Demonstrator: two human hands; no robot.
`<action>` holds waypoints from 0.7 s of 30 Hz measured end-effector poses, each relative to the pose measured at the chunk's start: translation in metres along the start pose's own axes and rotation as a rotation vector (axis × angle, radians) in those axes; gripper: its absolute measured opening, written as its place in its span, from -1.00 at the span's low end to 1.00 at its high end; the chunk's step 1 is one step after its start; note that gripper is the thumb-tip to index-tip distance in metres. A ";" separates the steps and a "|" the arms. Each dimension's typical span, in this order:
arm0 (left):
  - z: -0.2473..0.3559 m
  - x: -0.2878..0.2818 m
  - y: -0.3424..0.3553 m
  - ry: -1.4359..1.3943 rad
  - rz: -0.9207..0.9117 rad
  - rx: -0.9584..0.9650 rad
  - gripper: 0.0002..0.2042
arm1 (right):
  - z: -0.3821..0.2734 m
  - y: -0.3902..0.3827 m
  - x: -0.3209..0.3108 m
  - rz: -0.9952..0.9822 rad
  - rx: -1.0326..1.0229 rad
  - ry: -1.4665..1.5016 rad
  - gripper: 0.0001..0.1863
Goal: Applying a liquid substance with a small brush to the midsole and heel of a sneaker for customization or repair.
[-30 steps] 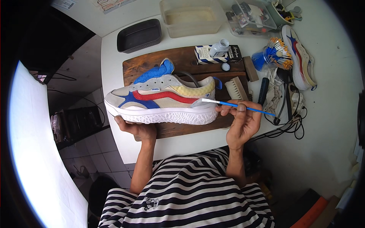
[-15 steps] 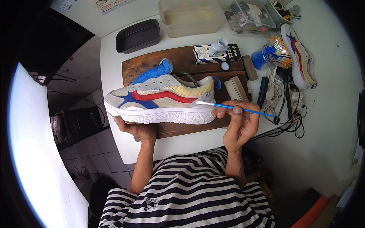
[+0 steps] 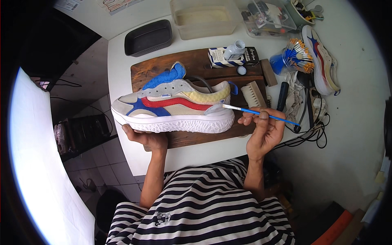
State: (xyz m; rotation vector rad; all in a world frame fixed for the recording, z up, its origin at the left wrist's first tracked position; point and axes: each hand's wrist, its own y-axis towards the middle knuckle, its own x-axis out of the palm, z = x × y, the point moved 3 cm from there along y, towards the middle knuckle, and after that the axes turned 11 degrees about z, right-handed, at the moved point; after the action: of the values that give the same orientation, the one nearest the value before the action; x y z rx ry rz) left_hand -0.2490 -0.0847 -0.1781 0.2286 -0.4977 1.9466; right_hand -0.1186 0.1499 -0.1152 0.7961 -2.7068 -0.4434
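Two hands and one multicoloured shoe, held side-on above a wooden board toward the front edge of the bench; the left hand grips the sole near the toe, fingers partly hidden; the right hand pinches a slim blue paintbrush, bristles at the grey heel panel, contact uncertain; the step appears to be brushing that panel, the next move calling for light strokes clear of the white sole; at the board's far right corner, an uncapped bottle tops a striped, lettered box; a small lettered tag marks the shoe's side.
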 end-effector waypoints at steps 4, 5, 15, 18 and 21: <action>0.001 -0.001 0.000 -0.011 0.005 0.017 -0.21 | -0.008 -0.003 0.010 -0.038 -0.003 0.051 -0.90; 0.001 -0.001 -0.001 -0.014 0.000 0.004 -0.21 | -0.007 -0.003 0.010 -0.037 -0.003 0.051 -0.90; 0.002 0.003 -0.002 -0.016 0.005 -0.006 -0.17 | 0.002 -0.001 -0.001 -0.031 0.001 -0.065 -0.85; -0.002 -0.002 0.001 -0.019 0.039 0.005 -0.17 | 0.000 -0.001 0.000 -0.022 -0.012 -0.064 -0.86; -0.004 -0.005 0.003 0.003 -0.005 0.017 -0.16 | -0.007 -0.002 0.010 -0.034 -0.019 -0.029 -0.86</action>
State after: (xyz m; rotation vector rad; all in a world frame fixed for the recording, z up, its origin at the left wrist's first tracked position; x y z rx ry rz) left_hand -0.2491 -0.0878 -0.1837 0.2369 -0.4783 1.9467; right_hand -0.1233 0.1409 -0.1079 0.8378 -2.7149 -0.4907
